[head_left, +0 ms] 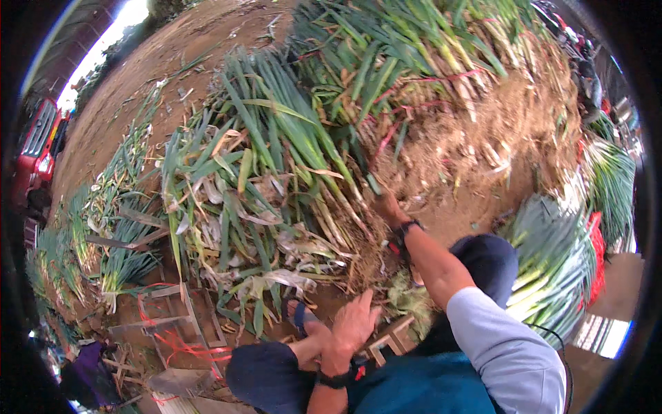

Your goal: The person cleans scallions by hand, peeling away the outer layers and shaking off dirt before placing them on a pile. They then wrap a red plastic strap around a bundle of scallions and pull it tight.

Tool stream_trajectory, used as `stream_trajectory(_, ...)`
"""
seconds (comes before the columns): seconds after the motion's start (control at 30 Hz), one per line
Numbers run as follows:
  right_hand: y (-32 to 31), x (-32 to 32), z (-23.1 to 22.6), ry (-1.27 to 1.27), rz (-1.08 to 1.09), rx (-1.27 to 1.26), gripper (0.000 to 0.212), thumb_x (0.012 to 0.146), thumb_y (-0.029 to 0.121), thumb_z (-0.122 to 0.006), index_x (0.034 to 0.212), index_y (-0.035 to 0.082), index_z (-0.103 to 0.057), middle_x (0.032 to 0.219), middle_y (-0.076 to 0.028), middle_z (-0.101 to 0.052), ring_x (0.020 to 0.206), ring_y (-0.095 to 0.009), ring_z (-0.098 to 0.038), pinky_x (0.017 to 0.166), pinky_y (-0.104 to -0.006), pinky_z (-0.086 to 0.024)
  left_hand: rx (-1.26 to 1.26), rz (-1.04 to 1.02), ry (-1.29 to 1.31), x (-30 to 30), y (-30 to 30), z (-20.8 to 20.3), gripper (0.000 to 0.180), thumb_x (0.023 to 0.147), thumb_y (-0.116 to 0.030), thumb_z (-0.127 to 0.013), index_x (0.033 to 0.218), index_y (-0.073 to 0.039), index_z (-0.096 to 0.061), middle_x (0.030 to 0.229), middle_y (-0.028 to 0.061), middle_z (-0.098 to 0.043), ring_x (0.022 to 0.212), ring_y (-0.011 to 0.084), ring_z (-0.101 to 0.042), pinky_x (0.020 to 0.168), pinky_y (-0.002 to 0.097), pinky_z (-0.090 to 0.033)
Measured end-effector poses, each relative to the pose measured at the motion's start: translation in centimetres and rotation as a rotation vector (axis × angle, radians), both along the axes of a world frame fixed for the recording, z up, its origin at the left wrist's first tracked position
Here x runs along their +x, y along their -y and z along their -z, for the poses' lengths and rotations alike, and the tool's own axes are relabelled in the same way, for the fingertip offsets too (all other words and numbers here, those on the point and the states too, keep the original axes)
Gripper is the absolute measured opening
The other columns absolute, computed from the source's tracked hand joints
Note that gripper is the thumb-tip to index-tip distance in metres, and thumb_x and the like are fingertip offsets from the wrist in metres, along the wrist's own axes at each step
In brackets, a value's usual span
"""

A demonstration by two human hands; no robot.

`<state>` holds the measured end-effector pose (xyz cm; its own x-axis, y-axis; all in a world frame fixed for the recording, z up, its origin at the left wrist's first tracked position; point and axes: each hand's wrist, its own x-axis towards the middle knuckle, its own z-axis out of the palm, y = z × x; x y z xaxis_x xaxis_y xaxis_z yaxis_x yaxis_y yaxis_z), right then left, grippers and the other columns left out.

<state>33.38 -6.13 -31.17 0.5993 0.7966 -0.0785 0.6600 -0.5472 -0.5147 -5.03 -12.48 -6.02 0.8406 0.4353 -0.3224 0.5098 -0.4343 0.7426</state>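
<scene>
My left hand (354,323) is over my left leg, above the ground, fingers stretched out and holding nothing. Reaching forward, my right hand (387,207) is closed beside a tied pile of leeks, a short dark green piece at its fingertips. Whether it grips that piece is unclear. Just left of it lie loose leeks (296,141), green leaves pointing away and pale stems and roots toward me. A red strap (386,141) runs across the pile (441,72) just beyond my right hand.
Peeled leaf scraps (269,283) cover the ground before me. A wooden frame (172,321) with red string stands at the lower left. Cleaned leeks (552,255) with red wrapping (597,259) lie at my right. A red vehicle (38,148) is at the far left.
</scene>
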Motion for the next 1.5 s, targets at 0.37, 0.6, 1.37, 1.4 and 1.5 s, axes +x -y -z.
stream_trajectory(0.37, -5.1, -19.5, -5.7, -0.808, -0.137, 0.012, 0.05, 0.075, 0.033, -0.077, 0.104, -0.005, -0.062, 0.087, -0.014, -0.064, 0.081, -0.023, -0.06, 0.074, -0.0389, -0.048, 0.065, -0.143, -0.302, -4.6, -2.4, 2.7, 0.041, 0.092, -0.027, -0.056, 0.125, -0.003, -0.047, 0.102, 0.0242, -0.063, 0.094, 0.0436, -0.061, 0.081, 0.0513, -0.05)
stream_trajectory(0.6, -3.5, -14.6, -23.0, -0.748, -0.449, 0.399, 0.037, 0.091, 0.027, -0.054, 0.112, -0.003, -0.059, 0.1, -0.013, -0.06, 0.097, -0.025, -0.057, 0.09, -0.039, -0.044, 0.186, -0.054, -0.162, -3.2, -0.6, 0.0, 0.043, 0.092, -0.029, -0.056, 0.124, -0.001, -0.049, 0.105, 0.0234, -0.063, 0.096, 0.0427, -0.061, 0.083, 0.0499, -0.05)
stream_trajectory(1.37, 11.0, -28.9, -33.2, -0.114, -0.617, 0.429, 0.046, 0.084, 0.019, -0.065, 0.121, 0.0, -0.046, 0.096, -0.024, -0.062, 0.087, -0.043, -0.061, 0.07, -0.0465, -0.05, -0.356, -0.906, 1.139, 2.0, -9.6, -13.7, 0.027, 0.096, -0.03, -0.057, 0.103, -0.005, -0.05, 0.068, 0.0026, -0.053, 0.046, 0.0132, -0.049, 0.042, 0.0283, -0.043)
stream_trajectory(1.4, 10.8, -28.5, -34.0, -0.261, -0.762, 0.382, 0.045, 0.084, 0.02, -0.067, 0.12, 0.001, -0.048, 0.097, -0.023, -0.062, 0.086, -0.041, -0.062, 0.071, -0.0458, -0.05, -0.397, -0.932, 1.184, 1.4, -10.3, -12.8, 0.025, 0.097, -0.029, -0.056, 0.102, -0.005, -0.051, 0.067, 0.002, -0.052, 0.045, 0.0127, -0.048, 0.041, 0.0279, -0.042)
stream_trajectory(1.5, 7.5, -23.0, -33.6, -0.156, -1.091, 0.534, 0.016, 0.082, 0.007, -0.065, 0.097, 0.002, -0.065, 0.091, -0.016, -0.064, 0.085, -0.027, -0.064, 0.074, -0.0388, -0.05, -0.489, -0.879, 1.286, -1.3, -11.6, -12.0, 0.02, 0.098, -0.027, -0.054, 0.094, -0.008, -0.048, 0.064, 0.0002, -0.049, 0.045, 0.0097, -0.046, 0.039, 0.0256, -0.038)
